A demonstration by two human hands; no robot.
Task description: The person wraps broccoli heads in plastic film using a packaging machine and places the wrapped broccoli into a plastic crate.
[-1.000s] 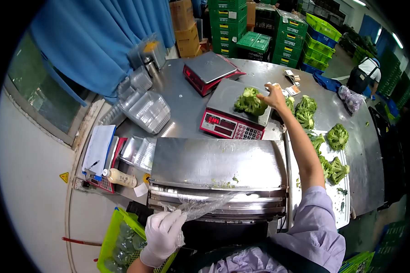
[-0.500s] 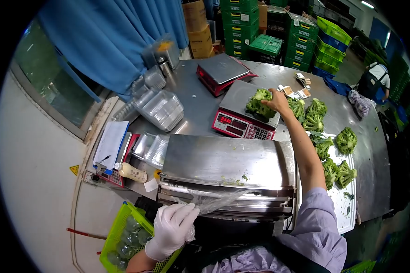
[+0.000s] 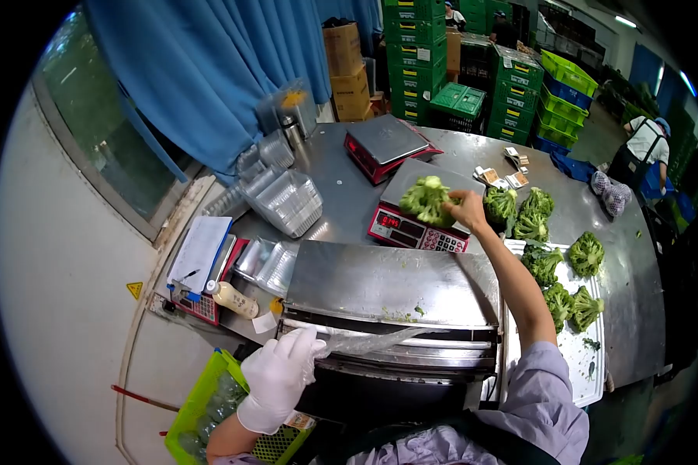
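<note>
My right hand [image 3: 468,211], bare, grips a broccoli head [image 3: 426,200] over the front part of a red scale [image 3: 417,229] with a lit display. My left hand [image 3: 279,370], in a white glove, is closed on clear plastic film [image 3: 376,339], which stretches to the right across the rollers of a steel wrapping machine [image 3: 395,283]. Several other broccoli heads [image 3: 586,254] lie to the right, some on a white tray [image 3: 593,380] and some on the steel table.
Clear plastic trays [image 3: 287,203], a second scale [image 3: 388,141], a bottle [image 3: 233,299] and a clipboard [image 3: 200,252] are at the left and back. A green basket [image 3: 186,418] sits low at left. Crates [image 3: 417,58] stand behind; a person [image 3: 645,147] bends at right.
My right hand has lifted the broccoli off the scale plate and brought it nearer. The view has shifted. My left hand still holds the film.
</note>
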